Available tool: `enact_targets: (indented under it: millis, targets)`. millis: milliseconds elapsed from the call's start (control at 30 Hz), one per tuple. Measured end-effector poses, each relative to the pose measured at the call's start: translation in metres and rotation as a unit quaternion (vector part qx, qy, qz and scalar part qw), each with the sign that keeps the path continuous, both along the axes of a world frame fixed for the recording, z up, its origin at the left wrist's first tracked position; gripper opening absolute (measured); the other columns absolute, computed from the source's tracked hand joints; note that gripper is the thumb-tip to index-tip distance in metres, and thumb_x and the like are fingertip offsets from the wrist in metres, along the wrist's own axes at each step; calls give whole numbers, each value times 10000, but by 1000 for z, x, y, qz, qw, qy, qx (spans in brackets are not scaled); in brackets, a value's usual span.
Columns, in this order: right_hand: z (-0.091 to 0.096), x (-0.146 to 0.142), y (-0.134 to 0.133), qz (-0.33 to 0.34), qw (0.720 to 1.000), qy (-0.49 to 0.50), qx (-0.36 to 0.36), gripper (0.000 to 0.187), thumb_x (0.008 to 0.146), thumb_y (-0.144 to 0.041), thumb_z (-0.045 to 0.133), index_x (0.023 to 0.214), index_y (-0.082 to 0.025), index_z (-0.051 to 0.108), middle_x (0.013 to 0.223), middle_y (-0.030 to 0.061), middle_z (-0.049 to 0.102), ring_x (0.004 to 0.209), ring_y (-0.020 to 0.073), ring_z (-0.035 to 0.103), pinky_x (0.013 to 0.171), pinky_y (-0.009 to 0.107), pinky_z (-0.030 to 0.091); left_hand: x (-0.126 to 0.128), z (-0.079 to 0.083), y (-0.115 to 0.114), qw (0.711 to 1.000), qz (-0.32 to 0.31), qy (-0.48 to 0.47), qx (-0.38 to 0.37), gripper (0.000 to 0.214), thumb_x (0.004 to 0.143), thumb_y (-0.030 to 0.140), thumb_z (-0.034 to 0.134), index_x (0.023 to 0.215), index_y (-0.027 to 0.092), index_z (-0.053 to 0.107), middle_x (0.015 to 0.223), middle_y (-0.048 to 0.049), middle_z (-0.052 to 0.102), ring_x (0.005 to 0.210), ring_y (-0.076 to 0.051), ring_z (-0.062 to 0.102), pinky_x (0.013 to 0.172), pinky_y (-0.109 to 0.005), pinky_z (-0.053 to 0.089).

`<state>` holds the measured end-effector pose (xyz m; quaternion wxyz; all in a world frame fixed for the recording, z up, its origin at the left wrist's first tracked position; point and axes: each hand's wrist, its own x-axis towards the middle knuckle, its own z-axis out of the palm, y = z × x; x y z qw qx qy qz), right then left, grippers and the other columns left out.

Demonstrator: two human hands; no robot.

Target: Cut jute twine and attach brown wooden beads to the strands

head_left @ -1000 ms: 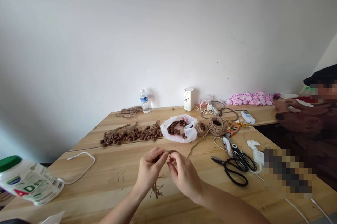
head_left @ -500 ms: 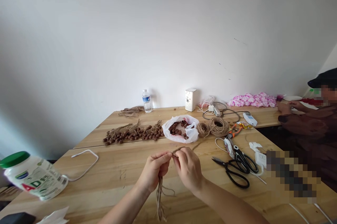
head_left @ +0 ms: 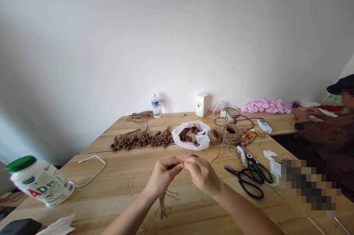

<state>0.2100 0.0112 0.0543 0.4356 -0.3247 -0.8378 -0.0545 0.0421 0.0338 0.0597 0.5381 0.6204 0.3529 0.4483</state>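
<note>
My left hand (head_left: 165,174) is closed in a pinch on jute twine, with a bunch of loose twine ends (head_left: 163,205) hanging below it. Fingertip to fingertip with it, my right hand (head_left: 203,174) pinches the twine too. A bit of brown twine (head_left: 193,155) shows above the right fingers; the strand between the fingertips is mostly hidden. Beyond the hands lies a white plastic bag (head_left: 204,143) holding brown round beads or nuts (head_left: 186,134). Beside it on the right sit a small twine ball (head_left: 214,136) and a larger twine roll (head_left: 231,134).
Bunches of twine with brown balls (head_left: 141,139) lie back left. Black-handled scissors (head_left: 246,181) and orange-handled pliers (head_left: 249,138) are on the right. A green-capped white bottle (head_left: 41,181) stands left; a water bottle (head_left: 156,107) and white box (head_left: 201,105) stand by the wall. Another person (head_left: 329,128) sits at right.
My hands have turned and dropped slightly, and the fingertips have come together over the twine. The hanging ends have swung left and spread. The whole view has shifted a little.
</note>
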Motion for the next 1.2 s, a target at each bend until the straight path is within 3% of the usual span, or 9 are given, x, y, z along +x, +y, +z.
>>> enact_targets:
  millis: [67, 133, 233, 367, 533, 733, 867, 1000, 1200]
  targets:
    - [-1, 1, 0, -11, 998, 38, -52, 220, 926, -175, 373, 877, -178, 587, 770, 80, 645, 736, 182, 636, 654, 298, 518, 0, 1, -3, 992, 16, 55, 115, 173, 748, 326, 678, 704, 172, 743, 644, -47, 589, 566, -130, 494, 511, -227, 370]
    - [-2, -1, 0, -6, 981, 110, -161, 198, 929, -247, 401, 818, -183, 552, 710, 57, 626, 665, 166, 647, 597, 270, 515, -1, -1, -6, 973, 28, 94, 208, 163, 798, 277, 623, 751, 191, 753, 689, -70, 615, 630, -163, 553, 571, -245, 417]
    - [0, -4, -1, 25, 909, 227, -349, 247, 900, -393, 472, 770, -184, 491, 656, 10, 587, 533, 144, 652, 470, 218, 487, -4, -6, -6, 941, 35, 125, 312, 208, 847, 242, 549, 877, 213, 752, 733, -91, 617, 652, -176, 581, 603, -259, 451]
    - [9, -3, 0, 76, 814, 304, -489, 371, 777, -525, 599, 756, -175, 478, 631, -28, 568, 457, 152, 641, 419, 227, 481, -11, -11, 0, 904, 2, 178, 388, 259, 886, 251, 486, 991, 213, 719, 746, -94, 603, 650, -170, 582, 610, -260, 473]
    - [18, 8, 7, 109, 719, 314, -610, 459, 628, -542, 715, 773, -156, 513, 579, -18, 614, 421, 162, 630, 396, 236, 480, -12, -10, 2, 865, -12, 255, 431, 267, 908, 260, 446, 979, 206, 698, 752, -78, 573, 615, -145, 560, 588, -236, 471]
    - [16, 17, 16, 118, 676, 304, -661, 386, 633, -457, 706, 789, -139, 553, 587, -8, 627, 420, 155, 630, 380, 226, 480, -9, -13, 0, 815, -5, 300, 496, 297, 903, 159, 422, 1062, 222, 664, 776, -66, 577, 591, -129, 530, 540, -216, 419]
    - [16, 16, 15, 104, 678, 288, -668, 241, 673, -321, 642, 810, -144, 550, 556, -15, 623, 395, 147, 614, 368, 212, 465, -8, -14, -2, 805, -18, 297, 513, 359, 893, 115, 403, 1135, 249, 632, 766, -62, 587, 583, -137, 523, 520, -222, 390]
    - [15, 16, 14, 79, 697, 261, -663, 169, 739, -277, 572, 864, -168, 538, 564, -27, 615, 393, 141, 605, 376, 209, 449, -6, -16, -4, 827, -24, 301, 475, 291, 884, 139, 449, 1023, 236, 686, 731, -63, 585, 572, -138, 526, 530, -228, 378]
    - [7, 43, 36, -48, 849, 84, -519, 230, 822, -319, 548, 870, -150, 696, 624, 14, 646, 406, 86, 509, 398, 186, 351, -9, -8, 9, 909, 59, 211, 355, 211, 858, 237, 518, 891, 176, 717, 678, -54, 581, 577, -138, 538, 543, -220, 398]
